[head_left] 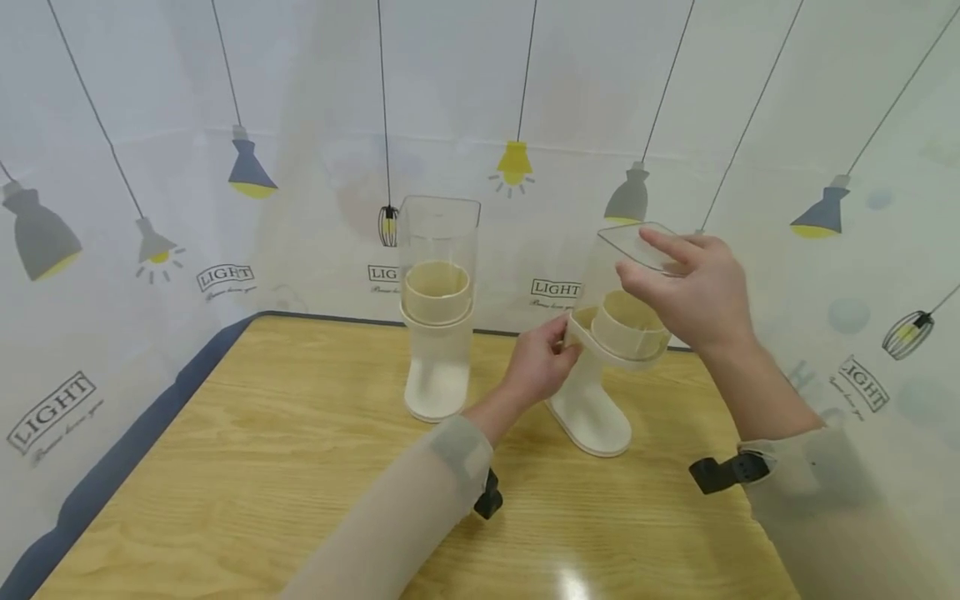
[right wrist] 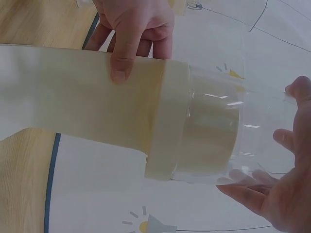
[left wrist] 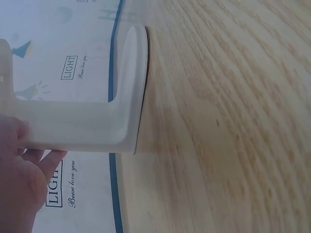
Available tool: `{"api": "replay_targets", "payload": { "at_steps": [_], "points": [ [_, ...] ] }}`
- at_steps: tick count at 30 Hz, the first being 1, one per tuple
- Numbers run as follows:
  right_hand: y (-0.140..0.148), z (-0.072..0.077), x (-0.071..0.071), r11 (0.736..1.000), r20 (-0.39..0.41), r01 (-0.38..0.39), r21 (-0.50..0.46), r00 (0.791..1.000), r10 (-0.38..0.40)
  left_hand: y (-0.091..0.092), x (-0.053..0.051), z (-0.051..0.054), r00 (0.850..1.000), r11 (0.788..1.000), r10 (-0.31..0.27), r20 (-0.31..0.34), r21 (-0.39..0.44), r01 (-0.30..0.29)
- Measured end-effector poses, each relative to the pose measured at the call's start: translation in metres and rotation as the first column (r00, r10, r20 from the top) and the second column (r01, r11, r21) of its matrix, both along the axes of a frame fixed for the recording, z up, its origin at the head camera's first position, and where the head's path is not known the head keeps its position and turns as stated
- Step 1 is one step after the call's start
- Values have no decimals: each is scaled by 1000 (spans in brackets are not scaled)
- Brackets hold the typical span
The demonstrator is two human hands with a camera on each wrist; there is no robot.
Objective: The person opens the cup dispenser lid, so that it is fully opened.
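A cream stand (head_left: 592, 408) with a flat rounded foot stands on the table at the right. My left hand (head_left: 536, 358) grips its upright just under the collar, thumb on one side and fingers on the other in the right wrist view. A clear open-topped container (right wrist: 248, 111) sits at the collar, with a cream ring (head_left: 630, 325) showing inside its lower end. My right hand (head_left: 701, 287) holds this container near its upper rim, thumb and fingers spread around the wall. In the left wrist view, the stand's foot (left wrist: 133, 73) rests on the wood.
A second cream stand (head_left: 437, 383) with a clear container (head_left: 438, 233) stands upright to the left. Both are on a wooden table (head_left: 285, 467) with a dark edge. Behind it hangs a white cloth (head_left: 315, 108) printed with lamps.
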State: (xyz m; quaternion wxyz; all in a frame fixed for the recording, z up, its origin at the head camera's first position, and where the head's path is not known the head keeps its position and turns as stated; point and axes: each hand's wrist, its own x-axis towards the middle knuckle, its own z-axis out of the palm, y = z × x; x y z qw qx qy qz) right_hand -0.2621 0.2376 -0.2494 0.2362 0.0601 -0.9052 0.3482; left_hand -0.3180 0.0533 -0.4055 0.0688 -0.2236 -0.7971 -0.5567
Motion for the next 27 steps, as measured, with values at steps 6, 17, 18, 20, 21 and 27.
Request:
{"api": "replay_targets", "payload": {
  "at_steps": [6,17,18,20,21,27],
  "points": [
    [-7,2,0,997,-29,4,75,1000,-2,0,1,2,999,1000,28,21,-2,-28],
    [1,-1,-2,999,-38,32,35,999,-31,0,-2,1,998,999,27,-51,-26,-28],
    [0,0,-2,999,-32,29,33,999,-28,0,-2,1,998,999,30,-55,-26,-32],
    [-1,0,-2,1000,-9,24,19,1000,-24,0,-2,0,998,999,35,-55,-28,-36],
    [-1,0,-2,1000,3,22,8,1000,-22,0,-2,0,998,999,34,-55,-31,-36],
    [4,0,0,999,21,42,-20,999,-42,1,-2,-3,999,1000,3,-51,-15,-4]
  ]
}}
